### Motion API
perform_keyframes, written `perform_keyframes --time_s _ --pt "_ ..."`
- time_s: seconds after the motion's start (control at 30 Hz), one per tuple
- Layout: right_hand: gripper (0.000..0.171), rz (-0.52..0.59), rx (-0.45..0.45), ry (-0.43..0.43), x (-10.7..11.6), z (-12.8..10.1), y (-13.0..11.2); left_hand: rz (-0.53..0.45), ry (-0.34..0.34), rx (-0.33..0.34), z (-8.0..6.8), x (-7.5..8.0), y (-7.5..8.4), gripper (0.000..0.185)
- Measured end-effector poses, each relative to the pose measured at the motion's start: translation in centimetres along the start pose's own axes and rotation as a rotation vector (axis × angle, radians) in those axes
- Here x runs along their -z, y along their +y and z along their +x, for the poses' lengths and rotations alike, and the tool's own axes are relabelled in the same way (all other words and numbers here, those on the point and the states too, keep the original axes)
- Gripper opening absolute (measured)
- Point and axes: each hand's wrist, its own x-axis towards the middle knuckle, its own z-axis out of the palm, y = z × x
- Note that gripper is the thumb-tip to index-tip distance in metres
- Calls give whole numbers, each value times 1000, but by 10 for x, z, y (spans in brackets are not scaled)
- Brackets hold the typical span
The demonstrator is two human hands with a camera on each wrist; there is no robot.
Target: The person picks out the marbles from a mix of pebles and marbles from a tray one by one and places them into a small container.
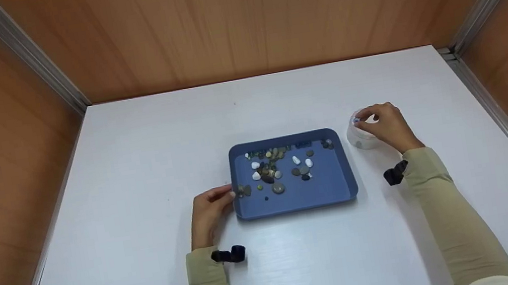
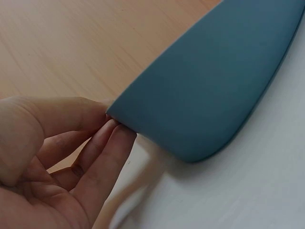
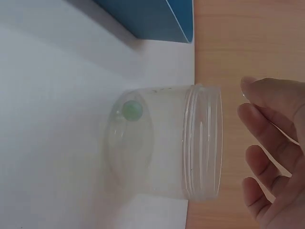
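My left hand [image 1: 209,213] pinches the left wall of a blue tray [image 1: 297,208] between thumb and fingers. In the left wrist view the fingertips grip the upper edge of the tray wall [image 2: 190,95]. My right hand [image 1: 388,126] is over the mouth of a clear plastic jar [image 3: 167,143], right of the tray. Thumb and index finger pinch a small bluish piece [image 1: 356,119], mostly hidden by the fingertips; I cannot tell its kind. A round green marble [image 3: 132,110] lies at the bottom of the lidless, upright jar.
Several pebbles lie in the tray, among them a large grey one [image 1: 278,188], white ones [image 1: 308,162] and dark ones [image 1: 306,177]. A small green bead [image 1: 260,187] is near its left side. Wooden panels [image 1: 225,24] border the white table [image 1: 104,196].
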Motion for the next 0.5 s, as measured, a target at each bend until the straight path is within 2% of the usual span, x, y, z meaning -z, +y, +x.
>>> perform_keyframes --time_s 0.5 --pt "20 -14 -51 -1 5 -4 7 21 12 19 -2 0 1 26"
